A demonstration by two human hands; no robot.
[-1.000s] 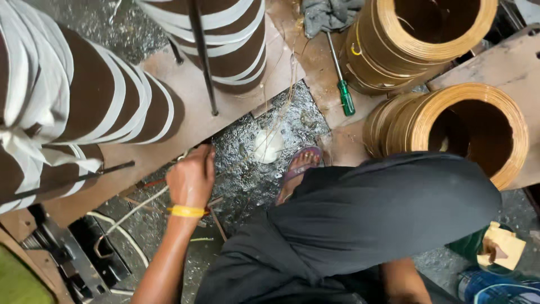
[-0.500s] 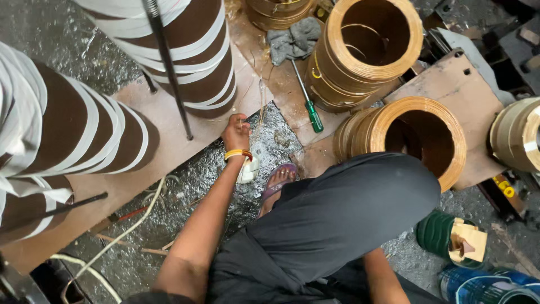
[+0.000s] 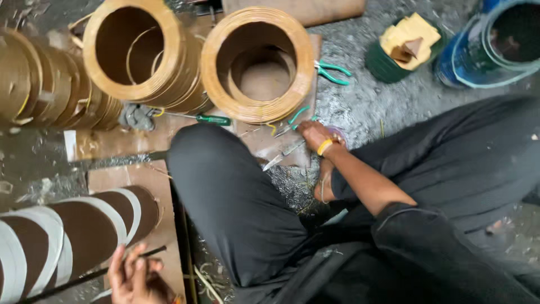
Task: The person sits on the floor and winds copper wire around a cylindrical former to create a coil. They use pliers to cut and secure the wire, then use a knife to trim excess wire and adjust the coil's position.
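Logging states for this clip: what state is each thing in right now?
Left hand: reaching beside the green-handled pliers, grip unclear.
Coil ring: lying flat, hollow facing up.
Green screwdriver: lying untouched.
Blue bucket: upright, open.

green-handled screwdriver (image 3: 197,118) beside brown paper-wound coil rings (image 3: 135,53); blue round bucket (image 3: 495,42) top right; dark green tin topped with yellow card scraps (image 3: 402,50); brown-and-white striped cylinders (image 3: 73,236) lower left.
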